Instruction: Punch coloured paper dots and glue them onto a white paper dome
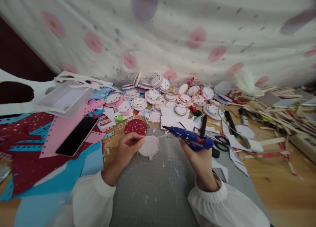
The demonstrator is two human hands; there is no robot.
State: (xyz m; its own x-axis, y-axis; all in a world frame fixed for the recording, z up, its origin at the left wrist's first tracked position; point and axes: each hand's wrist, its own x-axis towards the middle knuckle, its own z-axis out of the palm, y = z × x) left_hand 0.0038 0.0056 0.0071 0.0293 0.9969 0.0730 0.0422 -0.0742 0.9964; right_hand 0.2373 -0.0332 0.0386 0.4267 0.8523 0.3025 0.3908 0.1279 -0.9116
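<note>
Between the thumb and fingers of my left hand (129, 148) is the edge of a small white paper disc (148, 146), held over the grey cutting mat (158, 194). A thin pale strip sticks out from the disc's right side. My right hand (198, 159) is wrapped round the grip of a blue glue gun (189, 137), its dark nozzle pointing left toward the disc but apart from it. Just behind my left hand lies a dark red disc with white dots (135, 127).
Several decorated layered discs (139, 103) are heaped along the back. At left lie a phone (77, 136), coloured paper (91, 164) and a clear plastic box (65, 98). Scissors (221, 143), a black marker (230, 123) and wooden sticks (281, 113) are at right.
</note>
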